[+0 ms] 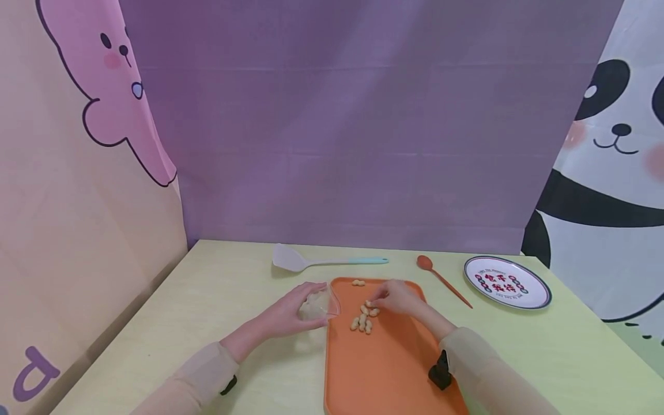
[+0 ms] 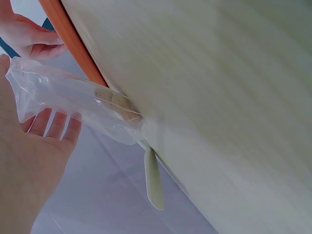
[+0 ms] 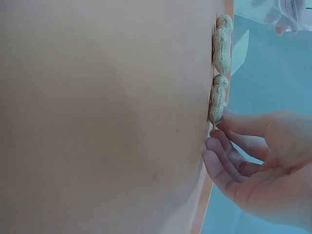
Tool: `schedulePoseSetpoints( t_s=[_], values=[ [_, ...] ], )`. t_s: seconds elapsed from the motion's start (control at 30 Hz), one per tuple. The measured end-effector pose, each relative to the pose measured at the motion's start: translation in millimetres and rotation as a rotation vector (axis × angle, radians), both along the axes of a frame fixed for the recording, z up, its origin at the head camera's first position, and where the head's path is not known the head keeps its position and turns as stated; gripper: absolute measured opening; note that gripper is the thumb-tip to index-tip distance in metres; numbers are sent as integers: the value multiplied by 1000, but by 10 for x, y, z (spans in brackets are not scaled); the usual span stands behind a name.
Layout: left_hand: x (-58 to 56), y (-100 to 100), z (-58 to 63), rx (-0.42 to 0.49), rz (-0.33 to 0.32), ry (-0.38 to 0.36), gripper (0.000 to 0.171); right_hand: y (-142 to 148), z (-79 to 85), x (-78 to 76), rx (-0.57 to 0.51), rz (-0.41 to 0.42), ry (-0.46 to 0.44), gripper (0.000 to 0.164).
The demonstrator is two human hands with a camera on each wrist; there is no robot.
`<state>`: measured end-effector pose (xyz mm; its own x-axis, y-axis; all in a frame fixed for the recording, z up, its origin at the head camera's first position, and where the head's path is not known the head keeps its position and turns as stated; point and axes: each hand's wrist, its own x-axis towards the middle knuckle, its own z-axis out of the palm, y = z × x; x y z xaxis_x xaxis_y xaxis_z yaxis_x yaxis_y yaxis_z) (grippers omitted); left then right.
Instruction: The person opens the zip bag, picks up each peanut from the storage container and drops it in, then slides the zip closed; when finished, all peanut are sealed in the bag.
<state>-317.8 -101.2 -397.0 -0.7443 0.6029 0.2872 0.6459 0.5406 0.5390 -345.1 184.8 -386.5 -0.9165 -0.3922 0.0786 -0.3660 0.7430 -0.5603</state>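
Note:
My left hand [image 1: 285,312] grips a clear plastic bag [image 1: 314,304] just off the tray's left edge. In the left wrist view, brownish peanuts [image 2: 118,103] lie at the bag's bottom end, and the fingers curl behind the plastic. On the orange tray [image 1: 389,363], several unshelled peanuts [image 1: 362,323] sit in a loose group. Over that group is my right hand [image 1: 399,298], its thumb and fingertips pinching a peanut [image 1: 369,304]. The right wrist view shows the fingertips at the end of a peanut [image 3: 217,102], with others behind it.
A lone peanut [image 1: 358,282] lies near the tray's far edge. Behind the tray is a white spatula [image 1: 290,258] with a light blue handle. To the right are a red-orange spoon [image 1: 425,263] and a white plate [image 1: 505,283] with a dark rim.

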Motion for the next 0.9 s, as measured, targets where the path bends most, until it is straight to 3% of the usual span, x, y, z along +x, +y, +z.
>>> schedulePoseSetpoints(
  t_s=[0.2,0.43,0.9],
  values=[
    [5,-6,-3,1,-8,7,72,8,-63,-41,19,27,17,10],
    [5,-3,-6,4,-6,-5,72,0,-65,-52,48,4,20,6],
    [-1,4,-13,-16,6,-18,72,-5,13,-8,-33,26,-31,13]
  ],
)
